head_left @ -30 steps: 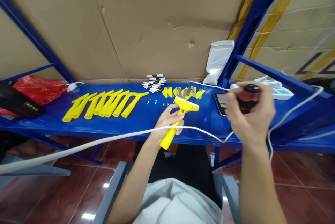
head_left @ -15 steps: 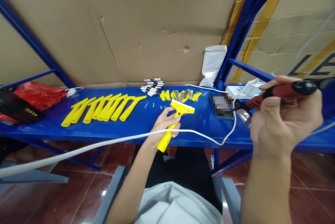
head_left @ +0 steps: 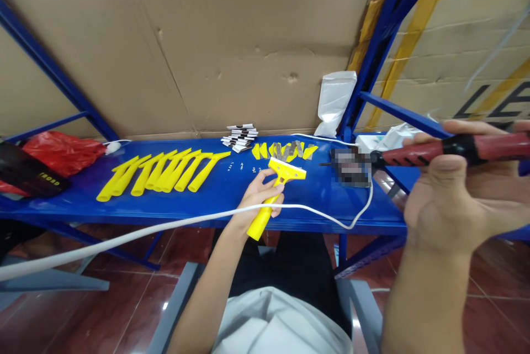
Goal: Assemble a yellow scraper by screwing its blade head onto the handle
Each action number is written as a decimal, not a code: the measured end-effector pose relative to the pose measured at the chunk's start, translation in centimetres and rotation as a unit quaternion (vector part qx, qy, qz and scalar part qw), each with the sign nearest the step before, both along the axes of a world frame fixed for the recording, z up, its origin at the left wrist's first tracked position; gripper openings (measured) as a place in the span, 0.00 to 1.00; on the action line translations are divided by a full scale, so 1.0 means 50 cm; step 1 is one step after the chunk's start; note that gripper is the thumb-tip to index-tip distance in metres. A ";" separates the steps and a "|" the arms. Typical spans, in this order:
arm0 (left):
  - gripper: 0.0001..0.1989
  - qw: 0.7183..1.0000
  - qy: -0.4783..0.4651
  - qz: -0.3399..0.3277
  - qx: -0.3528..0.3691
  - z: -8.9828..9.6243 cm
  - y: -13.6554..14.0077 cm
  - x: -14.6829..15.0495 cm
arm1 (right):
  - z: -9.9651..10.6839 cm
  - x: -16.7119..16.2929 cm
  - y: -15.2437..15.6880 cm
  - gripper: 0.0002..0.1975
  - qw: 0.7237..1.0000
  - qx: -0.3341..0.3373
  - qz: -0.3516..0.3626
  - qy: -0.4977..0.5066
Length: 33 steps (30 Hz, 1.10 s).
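My left hand (head_left: 254,196) is closed around the handle of a yellow scraper (head_left: 260,224), over the front edge of the blue table. The scraper's wide head points up and away, with screws in its face and a pale strip along its top. At the right, my right hand (head_left: 443,205) holds a red and black electric screwdriver (head_left: 422,154) lying sideways, its thin bit pointing left in front of a pixelated dark device. Several yellow scraper handles (head_left: 168,172) lie in a row at the left. Small yellow pieces and metal plates (head_left: 285,151) lie behind the scraper.
A white cable (head_left: 165,227) crosses in front of the left wrist and loops up near the dark device (head_left: 351,169). Folded printed papers (head_left: 240,137), a white pouch (head_left: 336,100) and a red plastic bag (head_left: 62,147) are along the back. Tiny screws (head_left: 242,166) lie mid-table. Cardboard (head_left: 248,39) stands behind.
My right hand has swung the screwdriver from a tilted position to nearly level, with its bit now showing toward the left. My left hand and the scraper stay almost still.
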<state>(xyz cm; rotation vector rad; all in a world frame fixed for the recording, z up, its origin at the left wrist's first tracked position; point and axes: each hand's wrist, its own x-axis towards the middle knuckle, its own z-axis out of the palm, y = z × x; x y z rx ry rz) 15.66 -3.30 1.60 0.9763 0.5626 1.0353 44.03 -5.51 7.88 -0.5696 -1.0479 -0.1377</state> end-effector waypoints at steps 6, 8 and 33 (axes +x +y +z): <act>0.32 1.000 -0.006 0.006 0.000 -0.002 0.002 0.003 | -0.009 -0.013 0.037 0.35 0.991 0.097 0.036 -0.090; 0.32 1.000 -0.007 0.007 0.001 -0.002 0.002 0.002 | -0.019 -0.015 0.042 0.39 0.992 0.075 0.053 -0.092; 0.34 1.000 0.023 -0.001 -0.006 0.011 -0.004 0.003 | -0.023 -0.067 0.033 0.39 0.987 0.035 0.097 -0.127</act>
